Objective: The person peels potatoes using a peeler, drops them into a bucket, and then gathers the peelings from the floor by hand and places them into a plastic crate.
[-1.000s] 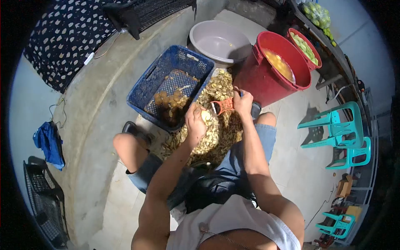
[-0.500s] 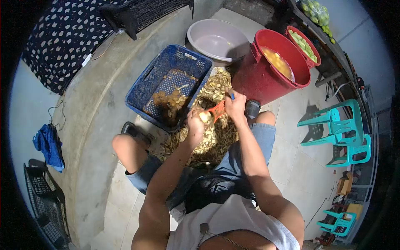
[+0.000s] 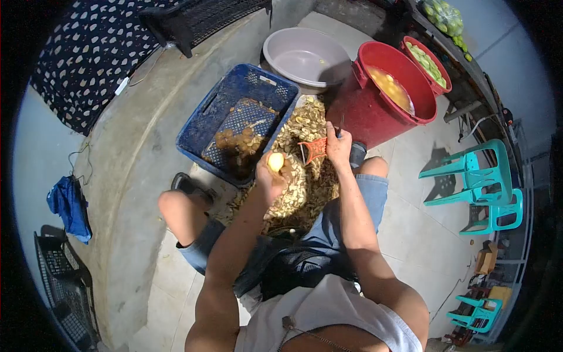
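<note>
My left hand point(image 3: 272, 179) is closed round a pale yellow peeled potato point(image 3: 275, 161), whose top shows above the fingers. My right hand point(image 3: 338, 148) grips an orange peeler point(image 3: 314, 151), its wide head pointing left toward the potato but apart from it. Beneath both hands spreads a heap of brown and pale peelings point(image 3: 300, 190) between my legs. A blue plastic crate point(image 3: 193, 132) stands just beyond my left hand, with several brown unpeeled potatoes point(image 3: 237, 141) at its near end.
Beyond my right hand stands a tall red bucket point(image 3: 358, 114) of yellow pieces in liquid. A grey basin point(image 3: 305, 50) sits behind the crate, a smaller red tub point(image 3: 409, 42) at the back right. Turquoise stools point(image 3: 469, 173) are on the right; a concrete ledge point(image 3: 132, 152) curves along the left.
My right hand has drawn the peeler away from the potato, to the right. My left hand has shifted slightly left and turned, so the potato's yellow top now faces up.
</note>
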A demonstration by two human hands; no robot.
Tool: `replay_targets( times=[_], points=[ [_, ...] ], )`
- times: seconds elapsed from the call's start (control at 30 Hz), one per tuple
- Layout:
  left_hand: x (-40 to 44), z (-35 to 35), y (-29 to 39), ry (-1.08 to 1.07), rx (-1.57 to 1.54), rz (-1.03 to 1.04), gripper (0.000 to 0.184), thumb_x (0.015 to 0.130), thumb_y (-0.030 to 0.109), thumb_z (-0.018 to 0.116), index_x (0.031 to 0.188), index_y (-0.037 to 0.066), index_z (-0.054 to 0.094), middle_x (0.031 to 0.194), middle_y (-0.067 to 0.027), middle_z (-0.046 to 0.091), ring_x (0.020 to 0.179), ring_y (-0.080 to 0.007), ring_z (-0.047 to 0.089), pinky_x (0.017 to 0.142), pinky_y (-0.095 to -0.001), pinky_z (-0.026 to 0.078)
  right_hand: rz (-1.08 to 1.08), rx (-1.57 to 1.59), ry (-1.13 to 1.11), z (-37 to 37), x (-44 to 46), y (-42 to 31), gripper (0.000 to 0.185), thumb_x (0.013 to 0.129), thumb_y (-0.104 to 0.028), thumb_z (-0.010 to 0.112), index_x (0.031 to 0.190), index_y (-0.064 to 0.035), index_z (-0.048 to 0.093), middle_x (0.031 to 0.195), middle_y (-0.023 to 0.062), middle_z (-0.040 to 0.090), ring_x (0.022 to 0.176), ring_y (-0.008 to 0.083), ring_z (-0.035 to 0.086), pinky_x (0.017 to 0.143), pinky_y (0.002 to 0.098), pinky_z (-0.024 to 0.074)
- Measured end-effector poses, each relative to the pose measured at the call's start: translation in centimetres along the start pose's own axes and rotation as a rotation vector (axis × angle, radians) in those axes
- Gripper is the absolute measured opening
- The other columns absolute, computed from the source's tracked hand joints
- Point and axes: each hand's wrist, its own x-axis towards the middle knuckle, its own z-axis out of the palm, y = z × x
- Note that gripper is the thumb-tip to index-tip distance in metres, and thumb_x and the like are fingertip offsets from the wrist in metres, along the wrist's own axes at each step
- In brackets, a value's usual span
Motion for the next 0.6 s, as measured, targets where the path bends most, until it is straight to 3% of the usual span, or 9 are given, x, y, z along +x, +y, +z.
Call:
replay_targets(
  times=[0.17,0.37,0.47,0.53,0.6],
  points=[
    [-1.3,3.2,0.4,-0.132,0.166,0.06,0.047,0.098,0.048,0.04,0.101,0.005,0.056,0.075,-0.006,0.056,0.064,-0.0158,0.049,0.057,-0.0284,0.038,-0.017,-0.082,-0.042,0.2,-0.7,0.2,0.049,0.09,-0.032,0.063,0.056,0.0013,0.049,0.048,0.0021,0.043,0.048,0.01,0.04,0.047,0.0361,0.0343],
    [-1.5,5.0,-0.5,0.188,0.298,0.251,0.048,0.098,0.052,0.039,0.106,0.007,0.052,0.074,-0.0035,0.054,0.061,-0.0136,0.046,0.056,-0.0281,0.037,-0.011,-0.04,-0.076,0.2,-1.2,-0.9,0.051,0.091,-0.033,0.063,0.054,-0.0008,0.048,0.048,-0.0004,0.041,0.048,0.0085,0.039,0.046,0.034,0.0322],
    [-2.2,4.5,0.2,0.012,0.285,0.168,0.039,0.097,0.048,0.045,0.098,0.01,0.054,0.071,-0.0035,0.053,0.059,-0.0134,0.045,0.055,-0.0289,0.036,-0.016,-0.04,-0.079,0.4,-1.3,-0.7,0.05,0.091,-0.033,0.063,0.055,-0.001,0.049,0.048,-0.0005,0.043,0.048,0.008,0.038,0.045,0.0338,0.0315],
    [-2.1,3.4,0.3,-0.227,0.146,0.112,0.031,0.094,0.041,0.051,0.091,0.011,0.055,0.067,-0.0029,0.05,0.058,-0.0132,0.043,0.055,-0.0291,0.035,-0.02,-0.044,-0.074,0.5,-1.5,-0.8,0.049,0.091,-0.032,0.063,0.055,-0.0011,0.05,0.048,-0.0005,0.044,0.048,0.0077,0.038,0.045,0.0337,0.0311],
    [-1.9,2.9,0.4,-0.263,0.117,0.101,0.029,0.093,0.039,0.052,0.09,0.011,0.055,0.065,-0.0028,0.048,0.057,-0.0133,0.043,0.054,-0.0291,0.035,-0.064,-0.007,-0.062,0.7,-1.7,-1.1,0.049,0.091,-0.033,0.063,0.056,-0.0002,0.051,0.048,-0.0004,0.045,0.048,0.0082,0.038,0.045,0.034,0.031]
  ],
)
